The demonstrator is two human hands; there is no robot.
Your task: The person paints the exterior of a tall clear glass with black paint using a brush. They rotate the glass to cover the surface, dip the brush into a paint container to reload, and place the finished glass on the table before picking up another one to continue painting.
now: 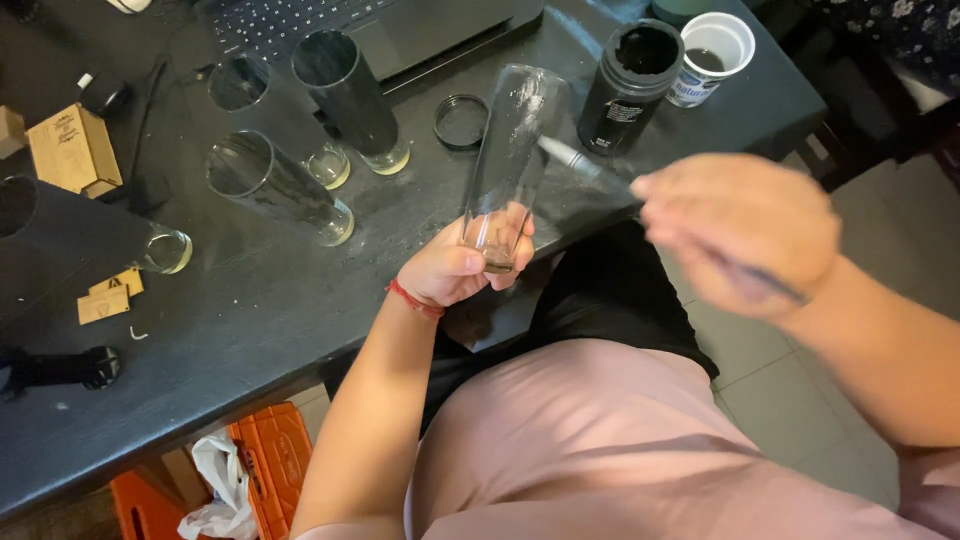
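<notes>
My left hand (462, 265) grips the base of a tall clear glass (512, 150), which tilts up and away over the front edge of the black table (250, 310). The upper part of that glass shows a whitish smear. My right hand (738, 232), blurred, holds a thin brush or pen (585, 163) whose pale tip touches the glass's right side. A red string is tied around my left wrist.
Three dark-coated tall glasses (350, 90) stand on the table, with a fourth (60, 230) lying at left. Nearby are an open black jar (632, 85) with its lid (461, 121), a white cup (712, 55), a laptop (380, 25), small cardboard boxes (72, 150), and orange crates (265, 465) under the table.
</notes>
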